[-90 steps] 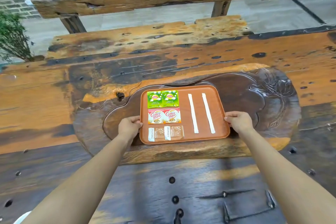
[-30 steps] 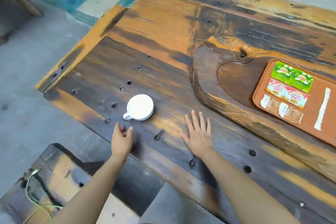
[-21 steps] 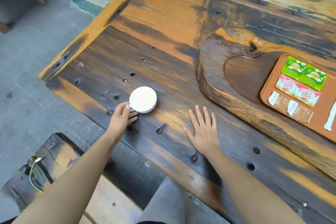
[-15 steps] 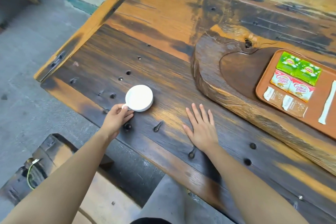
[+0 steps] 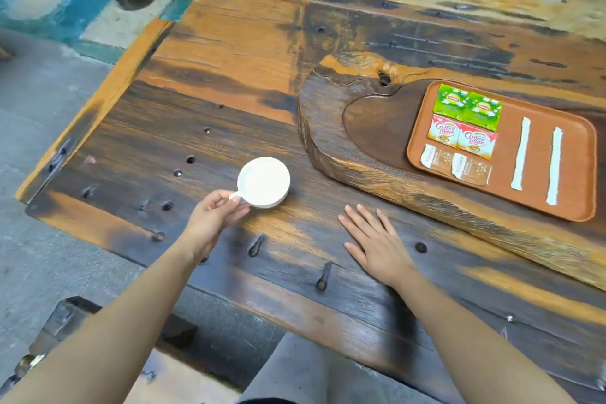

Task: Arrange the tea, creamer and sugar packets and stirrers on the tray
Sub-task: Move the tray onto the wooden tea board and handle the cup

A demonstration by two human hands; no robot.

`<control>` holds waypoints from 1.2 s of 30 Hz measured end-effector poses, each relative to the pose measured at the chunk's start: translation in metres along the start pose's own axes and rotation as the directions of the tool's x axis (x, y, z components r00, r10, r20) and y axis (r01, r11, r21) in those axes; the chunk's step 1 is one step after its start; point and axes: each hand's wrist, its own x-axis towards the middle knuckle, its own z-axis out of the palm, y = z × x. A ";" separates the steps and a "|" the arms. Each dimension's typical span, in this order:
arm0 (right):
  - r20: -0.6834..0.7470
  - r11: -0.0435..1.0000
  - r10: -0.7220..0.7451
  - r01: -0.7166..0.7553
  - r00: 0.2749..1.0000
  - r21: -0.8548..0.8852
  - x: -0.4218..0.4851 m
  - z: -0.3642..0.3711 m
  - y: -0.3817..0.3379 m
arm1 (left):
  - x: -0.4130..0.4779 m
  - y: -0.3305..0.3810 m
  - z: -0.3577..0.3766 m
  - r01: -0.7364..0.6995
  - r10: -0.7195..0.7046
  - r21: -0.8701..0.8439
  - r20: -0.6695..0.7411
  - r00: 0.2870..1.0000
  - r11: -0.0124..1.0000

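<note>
Rough weathered wood table (image 5: 229, 52); glossy white cup (image 5: 264, 182)

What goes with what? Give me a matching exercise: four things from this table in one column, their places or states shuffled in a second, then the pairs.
1. white cup
2. green tea packets
3. stirrers
4. right hand

A. flat on the table, palm down
B. far row on the tray
C. handle pinched by the left hand
D. lying side by side on the tray's right part

Pairs: 1-C, 2-B, 3-D, 4-A
</note>
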 end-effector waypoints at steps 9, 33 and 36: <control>-0.038 0.984 0.169 -0.166 0.985 0.067 -0.035 0.000 0.002 | 0.044 0.062 0.109 -0.039 0.029 0.032 0.283 0.959 0.999; -0.059 0.970 0.225 -0.218 0.973 0.105 -0.040 0.001 0.003 | 0.137 0.090 0.213 0.007 -0.145 0.301 0.438 0.887 0.954; -0.042 0.967 0.227 -0.220 0.973 0.128 -0.041 0.001 0.003 | 0.140 0.090 0.216 -0.007 -0.143 0.317 0.446 0.883 0.948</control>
